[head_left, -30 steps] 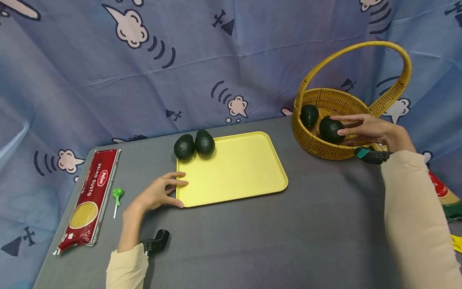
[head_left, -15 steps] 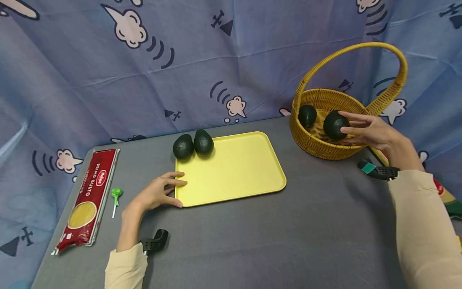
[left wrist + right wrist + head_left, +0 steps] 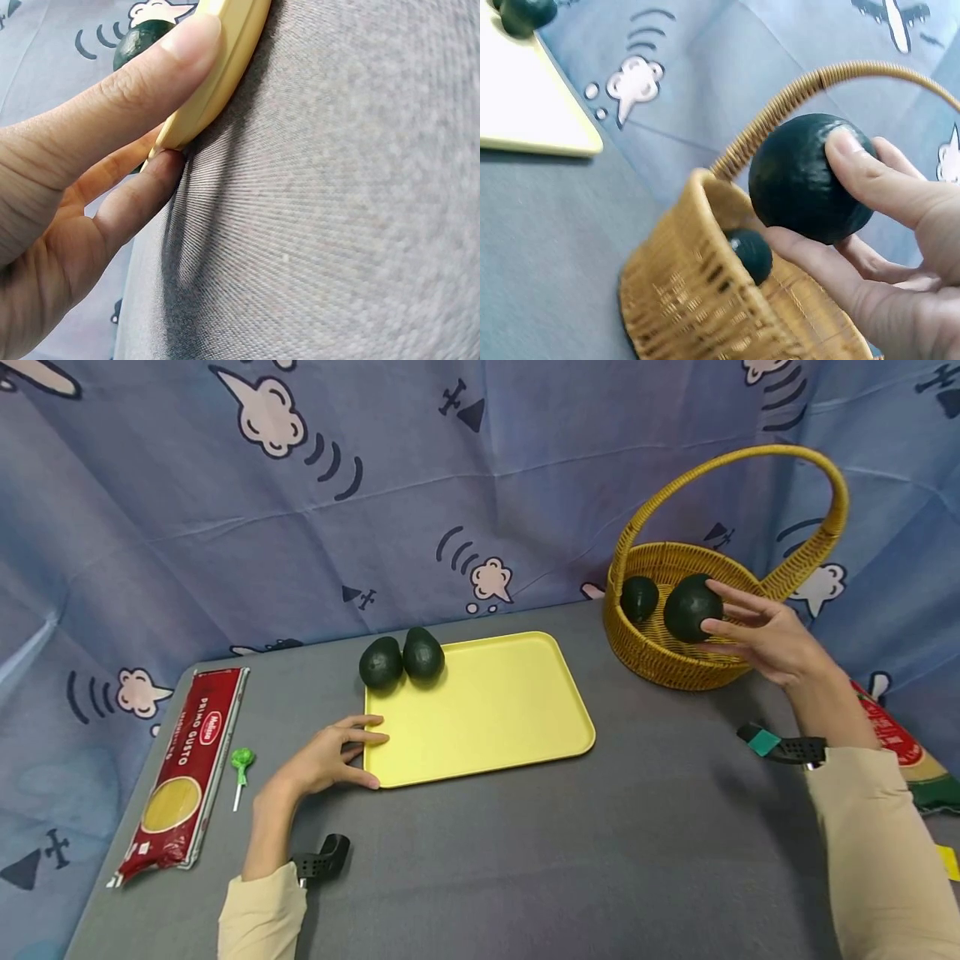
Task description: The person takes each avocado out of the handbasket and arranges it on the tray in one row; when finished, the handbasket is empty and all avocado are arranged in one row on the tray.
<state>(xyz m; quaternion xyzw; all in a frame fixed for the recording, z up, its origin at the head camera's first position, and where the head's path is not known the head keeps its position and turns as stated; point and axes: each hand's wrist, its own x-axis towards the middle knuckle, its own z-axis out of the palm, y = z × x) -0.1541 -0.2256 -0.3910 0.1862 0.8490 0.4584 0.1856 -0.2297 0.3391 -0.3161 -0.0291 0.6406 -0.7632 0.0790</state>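
Observation:
My right hand grips a dark green avocado between thumb and fingers, over the wicker basket. In the right wrist view the held avocado is above the basket's rim, and a second avocado lies inside. At the left end of the yellow tray, my left hand holds the near corner, fingers over the edge. The left wrist view has its thumb along the tray's side and a fingertip at the corner. Two avocados sit together at the tray's far left corner.
A red spaghetti packet and a green lollipop lie on the left. The basket's tall handle arches over its opening. Behind the table hangs a blue patterned cloth. A red and green bag lies at the right edge.
My right hand has raised the gripped avocado out of the basket's bottom, and its wrist has swung nearer to me. The left hand and the tray stay put.

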